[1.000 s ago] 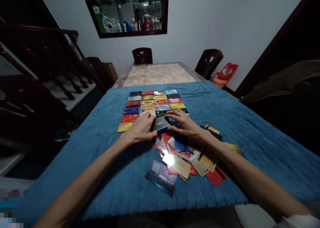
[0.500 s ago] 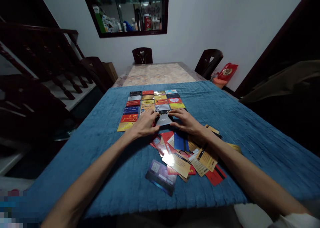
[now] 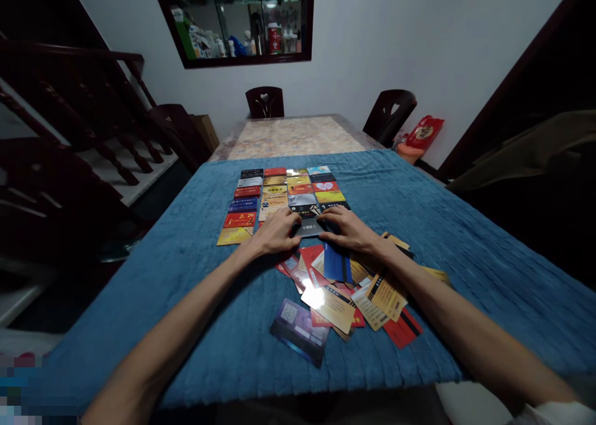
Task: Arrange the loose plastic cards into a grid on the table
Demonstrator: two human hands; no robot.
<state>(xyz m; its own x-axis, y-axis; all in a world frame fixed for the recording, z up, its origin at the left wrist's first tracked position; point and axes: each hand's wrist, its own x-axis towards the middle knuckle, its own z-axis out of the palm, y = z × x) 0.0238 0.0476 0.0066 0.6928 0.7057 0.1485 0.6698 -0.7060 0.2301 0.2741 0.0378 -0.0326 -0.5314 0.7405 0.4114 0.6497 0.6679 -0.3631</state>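
At centre frame, the left hand [image 3: 277, 231] and right hand [image 3: 348, 229] pinched a grey card [image 3: 309, 228] by opposite edges between thumbs and fingers; loose cards [image 3: 339, 304] overlapped below, card rows [image 3: 300, 190] lay above

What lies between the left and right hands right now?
The head view shows a dark grey card between the left hand and the right hand, with a black patterned card just beyond it.

Dim light, near-black sides, white glare on a gold card [image 3: 331, 309]
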